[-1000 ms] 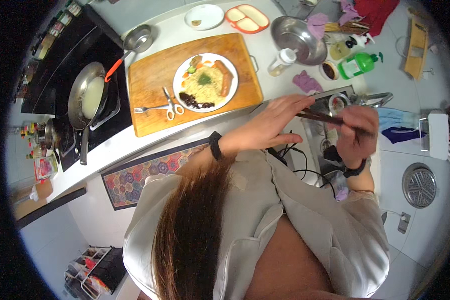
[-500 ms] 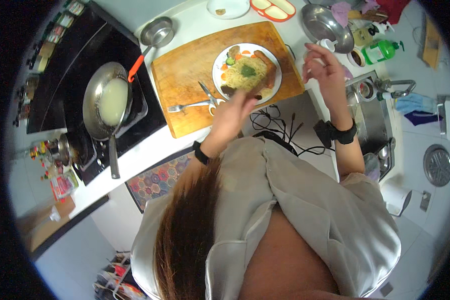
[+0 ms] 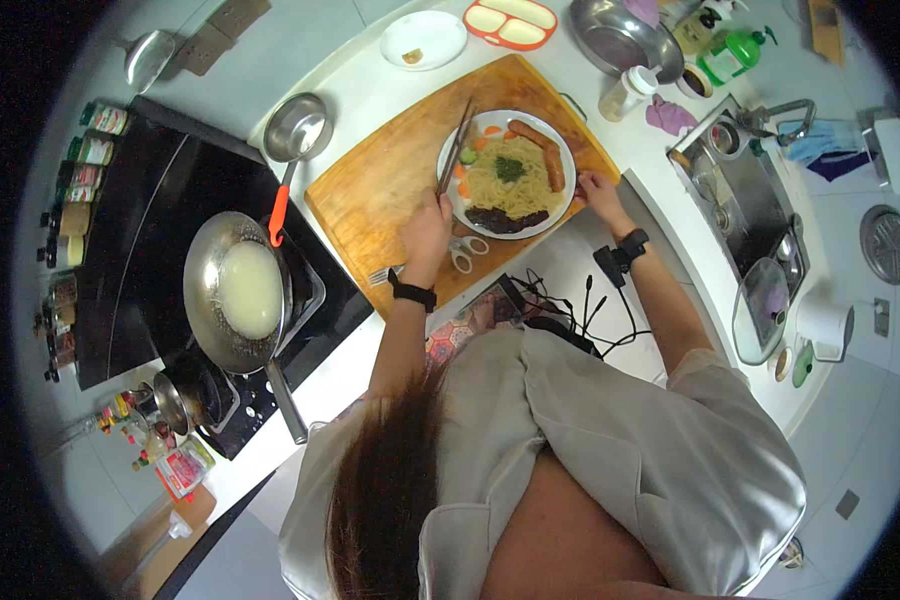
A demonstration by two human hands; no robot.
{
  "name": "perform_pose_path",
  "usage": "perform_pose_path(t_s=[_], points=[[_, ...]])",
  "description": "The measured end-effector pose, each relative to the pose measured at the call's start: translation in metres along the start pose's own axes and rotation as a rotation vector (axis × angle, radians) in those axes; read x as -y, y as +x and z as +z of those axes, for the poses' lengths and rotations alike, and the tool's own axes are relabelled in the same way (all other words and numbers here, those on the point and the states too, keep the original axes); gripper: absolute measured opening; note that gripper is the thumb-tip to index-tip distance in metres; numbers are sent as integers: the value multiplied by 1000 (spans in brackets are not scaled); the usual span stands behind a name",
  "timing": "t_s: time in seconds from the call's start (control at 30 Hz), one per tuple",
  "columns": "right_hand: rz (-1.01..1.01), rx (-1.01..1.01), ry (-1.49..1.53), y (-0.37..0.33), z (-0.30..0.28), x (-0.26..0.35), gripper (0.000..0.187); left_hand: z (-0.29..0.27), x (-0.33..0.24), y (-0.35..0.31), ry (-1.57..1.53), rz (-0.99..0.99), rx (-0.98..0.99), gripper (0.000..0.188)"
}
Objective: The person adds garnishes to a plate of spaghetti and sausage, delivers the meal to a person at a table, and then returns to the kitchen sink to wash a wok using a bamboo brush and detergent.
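My left hand (image 3: pixel 427 238) is closed round a pair of dark chopsticks (image 3: pixel 457 148), which point up and away along the left side of the white plate (image 3: pixel 569 163). On that plate lie noodles (image 3: pixel 515 190) topped with chopped greens (image 3: pixel 510 168), sausages (image 3: pixel 545 150), carrot slices and a dark sauce or meat (image 3: pixel 505 219). My right hand (image 3: pixel 602 198) has its fingers closed at the plate's right rim. Under the plate is a wooden cutting board (image 3: pixel 365 195). White-handled scissors (image 3: pixel 466 252) rest by the board's near edge, and a fork (image 3: pixel 383 274) is partly hidden by my left wrist.
Left, a wok (image 3: pixel 210 300) with pale liquid sits on the black stove, its handle toward me. Behind the board are a saucepan (image 3: pixel 298 128), white dish (image 3: pixel 422 42) and divided tray (image 3: pixel 510 22). A white-capped bottle (image 3: pixel 628 94) and sink (image 3: pixel 740 190) are right; cables (image 3: pixel 570 310) hang below.
My right hand has come down from beside the white-capped bottle to the plate's rim. My left hand has moved left off the food, the chopsticks now beside it. The whole view has shifted.
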State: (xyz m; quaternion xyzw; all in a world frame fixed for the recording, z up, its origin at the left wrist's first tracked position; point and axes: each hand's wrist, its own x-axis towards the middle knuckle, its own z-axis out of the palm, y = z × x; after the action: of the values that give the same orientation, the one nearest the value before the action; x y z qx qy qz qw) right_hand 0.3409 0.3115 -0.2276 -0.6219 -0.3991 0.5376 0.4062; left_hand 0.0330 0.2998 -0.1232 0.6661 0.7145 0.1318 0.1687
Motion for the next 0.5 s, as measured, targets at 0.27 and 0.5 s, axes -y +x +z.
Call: perform_pose_path(t_s=[0.27, 0.5], points=[[-6, 39, -97, -4, 12, 4, 28, 14, -4, 23, 172, 236, 51, 32], [-5, 88, -81, 3, 10, -4, 30, 13, -12, 31, 28, 125, -151, 37]])
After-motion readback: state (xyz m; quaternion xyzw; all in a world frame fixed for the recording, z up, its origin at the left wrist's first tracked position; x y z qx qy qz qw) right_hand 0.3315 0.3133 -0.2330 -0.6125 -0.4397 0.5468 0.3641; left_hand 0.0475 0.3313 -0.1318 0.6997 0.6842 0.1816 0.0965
